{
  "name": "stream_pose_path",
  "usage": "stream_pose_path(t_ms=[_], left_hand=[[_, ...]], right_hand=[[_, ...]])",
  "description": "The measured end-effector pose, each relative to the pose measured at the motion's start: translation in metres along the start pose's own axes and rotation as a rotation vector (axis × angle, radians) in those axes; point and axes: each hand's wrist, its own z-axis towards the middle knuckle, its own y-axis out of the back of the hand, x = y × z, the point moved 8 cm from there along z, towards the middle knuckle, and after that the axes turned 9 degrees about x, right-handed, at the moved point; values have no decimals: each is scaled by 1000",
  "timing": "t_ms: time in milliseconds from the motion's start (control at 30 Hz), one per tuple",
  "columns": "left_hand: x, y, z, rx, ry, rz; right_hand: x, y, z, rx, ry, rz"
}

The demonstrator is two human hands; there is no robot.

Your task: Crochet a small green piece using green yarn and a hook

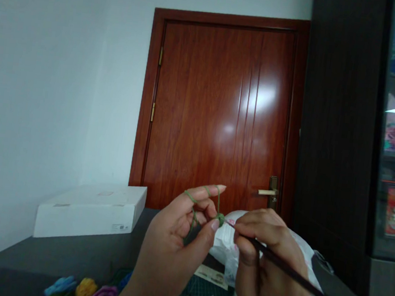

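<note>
our left hand (175, 233) pinches the small green yarn piece (220, 218) between thumb and fingers, a strand (219, 199) looped over its index; our right hand (274, 252) grips a dark-handled tool (287, 267). the piece should be light, soft, best held by its edge; below our hands lies a dark counter (114, 252), beyond them a door (201, 110)

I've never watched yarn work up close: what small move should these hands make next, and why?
Probably, the right hand should catch the green yarn with its dark-handled tool: the left hand pinches a small green piece at the tool's tip, and the strand runs from a raised finger down to it.
</note>
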Motion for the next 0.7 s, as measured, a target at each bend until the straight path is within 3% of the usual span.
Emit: stream_pose_path(t_ms=[67, 167, 267, 367, 533, 700], left_hand=[[2, 0, 2, 82, 26, -24], [4, -4, 3, 211, 83, -180], [6, -9, 0, 265, 158, -368], [11, -12, -3, 242, 243, -468], [9, -11, 0, 160, 198, -433], [7, -8, 2, 87, 157, -399]], right_hand=[[-20, 0, 0, 4, -206, 203], [-45, -15, -3, 36, -495, 684], [-49, -37, -6, 109, -651, 1078], [-48, -56, -14, 170, -772, 1285], [-43, -65, -16, 153, -756, 1414], [-42, -62, -10, 88, -673, 1367]])
